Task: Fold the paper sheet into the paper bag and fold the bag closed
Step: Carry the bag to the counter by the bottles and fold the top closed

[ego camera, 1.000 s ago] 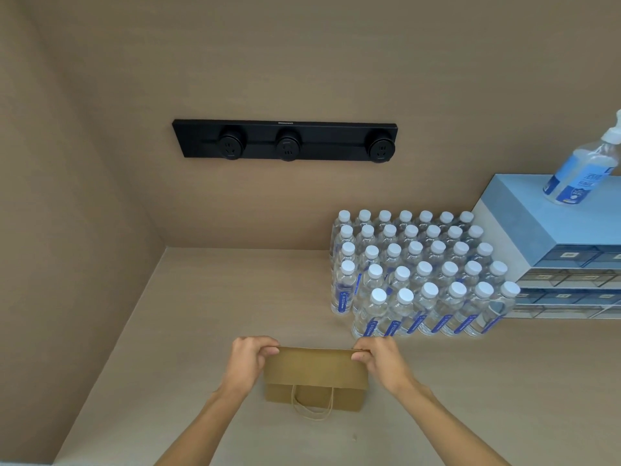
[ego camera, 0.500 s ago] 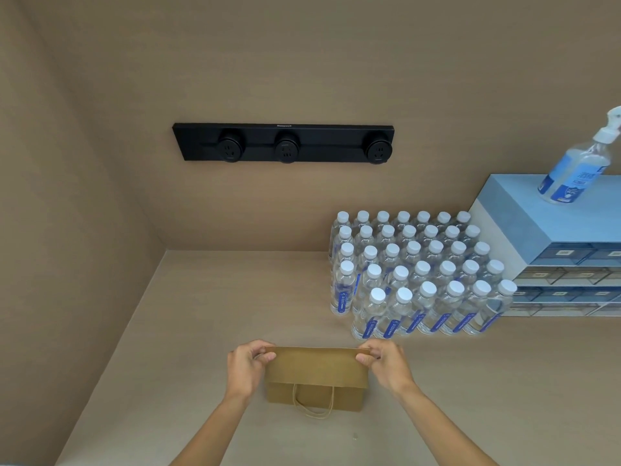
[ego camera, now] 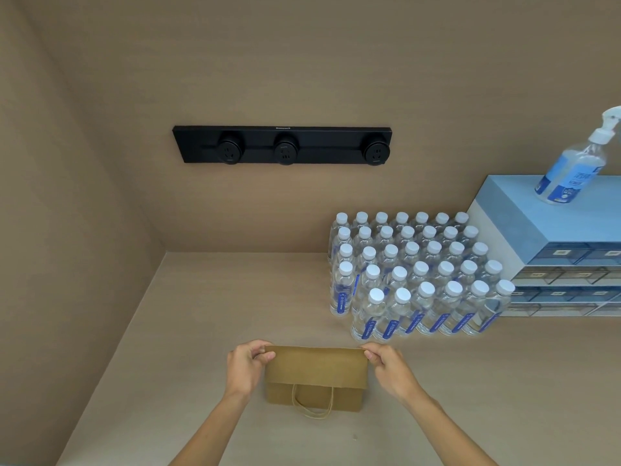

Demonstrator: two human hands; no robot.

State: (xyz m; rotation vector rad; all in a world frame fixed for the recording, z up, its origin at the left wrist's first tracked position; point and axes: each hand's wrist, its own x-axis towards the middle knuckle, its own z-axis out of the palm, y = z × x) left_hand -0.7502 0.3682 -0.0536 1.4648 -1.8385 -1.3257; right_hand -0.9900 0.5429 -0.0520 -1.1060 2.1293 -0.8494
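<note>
A brown paper bag (ego camera: 316, 368) stands on the beige table in front of me, its top part folded over toward me as a flap. A twisted paper handle (ego camera: 312, 406) hangs out below the flap. My left hand (ego camera: 247, 364) pinches the left end of the fold. My right hand (ego camera: 389, 366) pinches the right end. No paper sheet shows outside the bag.
Several rows of water bottles (ego camera: 413, 277) stand just behind and right of the bag. A blue drawer cabinet (ego camera: 551, 240) with a spray bottle (ego camera: 574, 166) on top is at the far right. A black socket strip (ego camera: 282, 144) hangs on the back wall.
Both hands slid slightly outward along the fold to the bag's top corners. The bag stays in place with its flap folded down.
</note>
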